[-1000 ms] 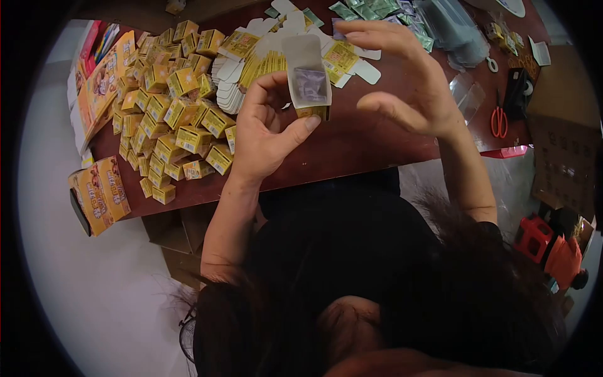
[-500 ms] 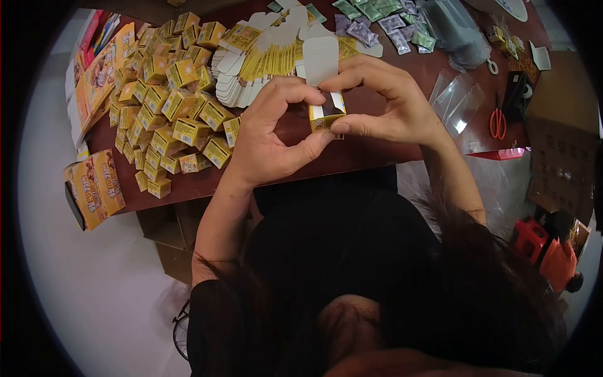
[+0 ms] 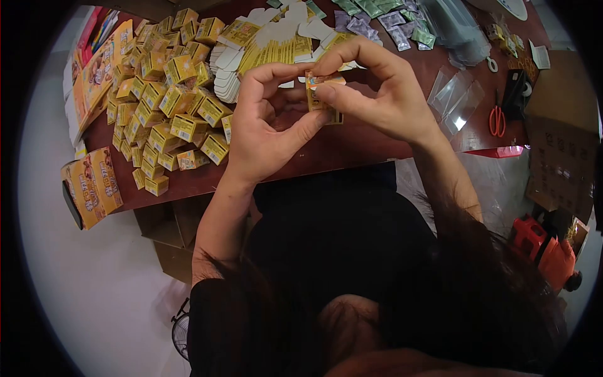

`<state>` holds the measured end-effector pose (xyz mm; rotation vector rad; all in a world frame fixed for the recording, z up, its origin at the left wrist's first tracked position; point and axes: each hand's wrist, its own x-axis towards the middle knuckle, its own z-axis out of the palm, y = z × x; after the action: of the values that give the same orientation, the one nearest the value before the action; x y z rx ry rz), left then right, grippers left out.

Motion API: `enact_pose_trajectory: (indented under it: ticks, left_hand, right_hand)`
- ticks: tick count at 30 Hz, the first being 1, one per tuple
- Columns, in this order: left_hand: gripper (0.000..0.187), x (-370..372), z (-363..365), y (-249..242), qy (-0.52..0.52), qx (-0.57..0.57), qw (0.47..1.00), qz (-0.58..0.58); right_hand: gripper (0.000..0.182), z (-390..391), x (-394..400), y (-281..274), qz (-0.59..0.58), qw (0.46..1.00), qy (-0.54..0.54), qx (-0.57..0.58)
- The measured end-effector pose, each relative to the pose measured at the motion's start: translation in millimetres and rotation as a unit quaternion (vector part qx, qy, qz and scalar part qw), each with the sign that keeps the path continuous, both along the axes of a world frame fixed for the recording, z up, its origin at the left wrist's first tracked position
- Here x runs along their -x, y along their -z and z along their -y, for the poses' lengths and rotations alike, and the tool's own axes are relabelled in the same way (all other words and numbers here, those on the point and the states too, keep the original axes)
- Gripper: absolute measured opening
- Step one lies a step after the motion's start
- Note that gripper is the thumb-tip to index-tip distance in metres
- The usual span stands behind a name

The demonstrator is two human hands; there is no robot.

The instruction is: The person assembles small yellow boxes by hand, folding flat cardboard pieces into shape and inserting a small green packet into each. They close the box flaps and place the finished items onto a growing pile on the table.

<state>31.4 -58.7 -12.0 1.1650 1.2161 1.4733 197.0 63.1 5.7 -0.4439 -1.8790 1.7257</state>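
Between my two hands is a small yellow carton (image 3: 317,102), its printed top flap lying over the opening. My left hand (image 3: 267,119) grips its left side, with the thumb low on the front and the fingers curled behind. My right hand (image 3: 383,94) holds it from the right, the thumb pressing on the top flap and the index finger at the far edge. The carton's inside is hidden. Just beyond my hands spreads a fanned stack of flat yellow-and-white cartons (image 3: 270,53). Left of my left hand lies a large heap of folded yellow cartons (image 3: 169,100).
Green and purple sachets (image 3: 396,25) lie at the back. To the right are clear plastic sheets (image 3: 455,100), red-handled scissors (image 3: 497,120) and a brown cardboard box (image 3: 559,138). An orange printed display box (image 3: 94,188) sits at the table's left corner. The dark red table's front edge (image 3: 352,168) is near my body.
The carton's white top flap stood upright before; now it is folded down over the opening. My right thumb has moved up from the carton's lower front onto the top.
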Motion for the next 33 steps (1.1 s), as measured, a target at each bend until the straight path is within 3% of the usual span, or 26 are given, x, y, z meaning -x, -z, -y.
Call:
enact_pose_trajectory:
  ticks: [3, 7, 9, 10, 12, 15, 18, 19, 20, 21, 23, 24, 25, 27, 33]
  left_hand:
    - [0.06, 1.4, 0.3, -0.1, 0.0, -0.036, 0.999, 0.01]
    - [0.054, 4.8, 1.1, 1.4, -0.006, -0.067, 0.998, -0.02]
    - [0.051, 7.2, 2.1, 3.9, -0.003, -0.075, 0.997, -0.022]
    - [0.045, 9.6, 2.3, 5.1, 0.001, -0.078, 0.996, -0.035]
    - [0.04, 13.2, 5.6, 7.1, 0.002, -0.079, 0.996, -0.047]
    - [0.034, 15.1, 13.4, 11.3, 0.005, -0.018, 1.0, 0.005]
    - [0.028, 17.5, 21.8, 17.7, -0.022, 0.026, 0.999, 0.014]
    - [0.027, 22.2, 27.3, 17.4, -0.077, 0.002, 0.981, -0.179]
    - [0.026, 26.7, 33.5, 17.0, -0.13, -0.019, 0.922, -0.365]
    - [0.026, 29.6, 41.7, 16.6, -0.134, -0.015, 0.92, -0.367]
    - [0.031, 35.5, 61.2, 21.5, -0.211, -0.021, 0.757, -0.618]
    - [0.04, 40.7, 74.4, 39.8, -0.218, 0.005, 0.736, -0.641]
    - [0.04, 43.5, 84.5, 47.8, -0.227, 0.012, 0.726, -0.649]
    - [0.043, 52.2, 100.7, 55.5, -0.217, 0.048, 0.65, -0.727]
    - [0.043, 95.3, 120.6, 65.6, -0.216, 0.036, 0.632, -0.744]
  right_hand:
    - [0.019, -1.9, 4.4, -3.7, 0.04, 0.997, 0.022, 0.064]
    - [0.022, -4.5, 10.0, 5.7, -0.004, 0.999, 0.024, 0.045]
    - [0.028, -12.2, 7.2, 11.7, -0.055, 0.991, -0.019, -0.124]
    - [0.028, -11.9, 4.9, 10.1, -0.054, 0.991, -0.021, -0.124]
    - [0.038, -7.0, 0.6, 4.0, -0.031, 0.971, -0.025, -0.234]
    - [0.047, 2.0, -0.5, 7.5, 0.026, 0.948, -0.018, -0.317]
    - [0.052, 6.5, 5.7, 26.0, 0.059, 0.945, -0.036, -0.319]
    - [0.052, 9.1, 8.6, 35.4, 0.058, 0.946, -0.039, -0.317]
    - [0.052, 12.6, 13.0, 46.8, 0.106, 0.947, -0.049, -0.3]
    - [0.051, 17.4, 18.5, 57.8, 0.152, 0.945, -0.059, -0.282]
    - [0.05, 29.9, 34.2, 77.7, 0.122, 0.93, -0.04, -0.343]
    - [0.05, 37.0, 43.9, 85.5, 0.092, 0.911, -0.013, -0.402]
    - [0.051, 45.3, 53.6, 88.7, 0.09, 0.918, -0.001, -0.386]
    - [0.053, 54.3, 71.4, 93.4, 0.084, 0.917, -0.008, -0.391]
    - [0.055, 70.3, 114.6, 106.3, 0.078, 0.915, -0.014, -0.396]
